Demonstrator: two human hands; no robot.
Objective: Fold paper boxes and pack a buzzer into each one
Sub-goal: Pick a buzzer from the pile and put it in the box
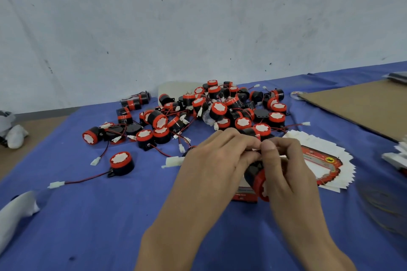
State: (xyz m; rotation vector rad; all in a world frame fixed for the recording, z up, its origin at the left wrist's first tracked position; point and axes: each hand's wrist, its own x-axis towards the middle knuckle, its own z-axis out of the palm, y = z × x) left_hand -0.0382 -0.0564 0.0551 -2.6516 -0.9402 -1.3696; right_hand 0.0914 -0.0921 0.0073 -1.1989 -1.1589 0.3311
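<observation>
Head view: the left hand [215,160] and right hand [288,174] meet at lower centre of the frame, both hands curled on one buzzer [256,179] above a red box [244,196]; the buzzer pile [198,114] lies behind on the table [110,215].

On the blue cloth [110,215], the left hand [211,167] and right hand [286,174] meet fingertip to fingertip, both gripping one buzzer [255,174] over a red box [244,196]. A buzzer pile [215,108] lies at 12 o'clock from the hands. A fanned stack of flat boxes [326,165] lies at 3, a lone buzzer [121,163] at 9 and a cardboard sheet [361,105] at 2.
</observation>
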